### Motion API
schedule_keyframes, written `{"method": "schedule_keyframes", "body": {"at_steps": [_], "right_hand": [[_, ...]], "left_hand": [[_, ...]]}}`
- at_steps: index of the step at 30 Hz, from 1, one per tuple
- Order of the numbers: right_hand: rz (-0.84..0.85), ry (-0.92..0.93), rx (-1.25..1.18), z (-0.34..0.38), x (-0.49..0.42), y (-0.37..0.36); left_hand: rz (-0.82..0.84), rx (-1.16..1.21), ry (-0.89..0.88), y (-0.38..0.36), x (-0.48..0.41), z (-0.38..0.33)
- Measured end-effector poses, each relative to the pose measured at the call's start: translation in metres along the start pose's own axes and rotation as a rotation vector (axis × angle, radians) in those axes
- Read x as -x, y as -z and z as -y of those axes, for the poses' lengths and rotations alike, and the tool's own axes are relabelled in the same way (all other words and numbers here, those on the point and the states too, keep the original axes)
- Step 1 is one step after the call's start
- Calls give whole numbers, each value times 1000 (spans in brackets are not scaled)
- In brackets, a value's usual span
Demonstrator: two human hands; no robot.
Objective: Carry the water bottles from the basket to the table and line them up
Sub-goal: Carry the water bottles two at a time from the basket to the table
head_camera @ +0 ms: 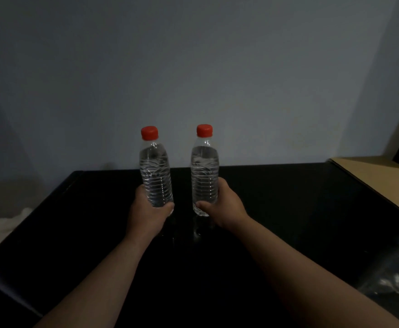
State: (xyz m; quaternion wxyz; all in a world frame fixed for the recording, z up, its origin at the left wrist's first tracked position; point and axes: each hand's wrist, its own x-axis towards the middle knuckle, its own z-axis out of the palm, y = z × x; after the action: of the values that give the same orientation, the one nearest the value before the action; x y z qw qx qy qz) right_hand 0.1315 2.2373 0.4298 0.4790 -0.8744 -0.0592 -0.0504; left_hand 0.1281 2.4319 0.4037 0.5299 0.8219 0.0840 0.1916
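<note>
Two clear water bottles with red caps stand upright side by side over the black table point(288, 209). My left hand point(147, 213) grips the lower part of the left bottle point(155, 171). My right hand point(226, 207) wraps the lower part of the right bottle point(204, 176). The right bottle's base rests on or just above the tabletop; the left bottle's base is hidden by my fingers. A small gap separates the two bottles. The basket is not in view.
A flat brown cardboard sheet point(383, 181) lies at the table's right end. Crumpled clear plastic point(392, 268) sits at the right front. White cloth point(7, 228) shows beyond the table's left edge. A grey wall stands right behind the table.
</note>
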Motion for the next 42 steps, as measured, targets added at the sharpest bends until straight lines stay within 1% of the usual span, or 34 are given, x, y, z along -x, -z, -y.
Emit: {"method": "schedule_keyframes", "body": {"at_steps": [9, 14, 16, 18, 20, 22, 24, 26, 29, 32, 34, 37, 42], "right_hand": [[-4, -2, 33, 13, -28, -27], [79, -81, 38, 12, -6, -18], [108, -57, 154, 10, 19, -6], [166, 5, 326, 5, 47, 4], [220, 62, 472, -1, 73, 10], [276, 63, 548, -5, 95, 15], [330, 56, 613, -6, 117, 23], [357, 57, 681, -7, 140, 31], [375, 55, 722, -2, 171, 44], [367, 60, 742, 2, 198, 47], [375, 42, 741, -2, 210, 44], [378, 2, 723, -6, 216, 42], [351, -5, 760, -6, 215, 39]], "left_hand": [[-5, -2, 3, 6, -6, 7], [10, -1, 34, 8, -5, 12], [28, 5, 68, 13, 3, 13], [13, -53, 94, 21, 16, 13], [-3, -114, 71, 28, 37, 9], [52, -193, -27, 39, 64, 1], [200, -319, -108, 49, 92, -5], [367, -474, -156, 62, 125, -10], [496, -667, -184, 78, 165, -16], [532, -751, -159, 83, 192, -14], [527, -779, -170, 83, 199, -14], [496, -778, -188, 84, 199, -15], [490, -793, -194, 86, 203, -20]]}}
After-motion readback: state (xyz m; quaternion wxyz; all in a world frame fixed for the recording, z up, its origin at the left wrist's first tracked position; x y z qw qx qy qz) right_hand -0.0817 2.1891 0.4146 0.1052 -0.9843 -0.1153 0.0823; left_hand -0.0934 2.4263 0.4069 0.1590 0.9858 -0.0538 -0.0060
